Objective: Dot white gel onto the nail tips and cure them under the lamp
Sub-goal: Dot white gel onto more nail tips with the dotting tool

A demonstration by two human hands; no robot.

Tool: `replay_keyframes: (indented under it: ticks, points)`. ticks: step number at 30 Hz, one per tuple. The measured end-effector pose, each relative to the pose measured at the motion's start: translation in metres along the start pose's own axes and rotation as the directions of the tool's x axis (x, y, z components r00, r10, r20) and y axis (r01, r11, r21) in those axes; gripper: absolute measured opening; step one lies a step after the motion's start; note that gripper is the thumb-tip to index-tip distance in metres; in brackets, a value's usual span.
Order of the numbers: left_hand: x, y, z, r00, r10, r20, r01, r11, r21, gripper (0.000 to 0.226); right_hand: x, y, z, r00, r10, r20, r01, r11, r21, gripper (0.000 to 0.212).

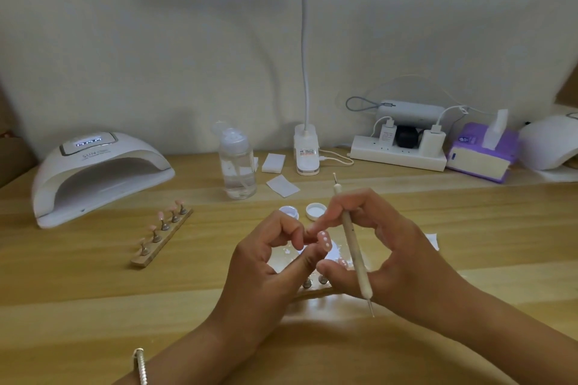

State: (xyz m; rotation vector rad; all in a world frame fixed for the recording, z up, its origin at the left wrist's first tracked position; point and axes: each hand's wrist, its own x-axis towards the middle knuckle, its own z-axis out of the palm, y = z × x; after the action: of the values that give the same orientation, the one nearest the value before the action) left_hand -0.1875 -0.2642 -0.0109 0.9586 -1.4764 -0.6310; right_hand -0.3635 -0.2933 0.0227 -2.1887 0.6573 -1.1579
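Note:
My left hand (266,262) pinches a pink nail tip (325,241) that carries white dots, holding it up over the desk. My right hand (391,247) grips a white dotting pen (352,247), its lower point aimed toward me, and one right finger touches the nail tip. Below my hands a wooden holder (314,286) with metal studs is mostly hidden. An open white gel pot (289,212) and its lid (316,210) sit just beyond my fingers. A second wooden strip (162,236) with several pink nail tips lies to the left. The white curing lamp (100,172) stands at the far left.
A clear liquid bottle (237,166) stands behind the pot, with white pads (283,186) beside it. The desk lamp's base (307,150) is at the back centre. A power strip (398,153), a purple box (483,153) and another white device (549,142) line the back right.

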Motion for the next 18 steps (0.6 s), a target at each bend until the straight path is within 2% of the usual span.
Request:
replay_keyframes:
  ticks: [9, 18]
  points:
    - [0.0011, 0.0001, 0.0006, 1.0, 0.011, -0.004, -0.011, 1.0, -0.012, 0.026, -0.0001, 0.0001, 0.0009, 1.0, -0.009, 0.009, 0.009, 1.0, 0.022, 0.05]
    - [0.0011, -0.0034, 0.0005, 0.999, 0.045, 0.01, -0.045, 0.999, 0.029, 0.025, 0.0006, 0.0019, 0.0006, 1.0, -0.004, -0.02, 0.005, 0.999, 0.044, 0.041]
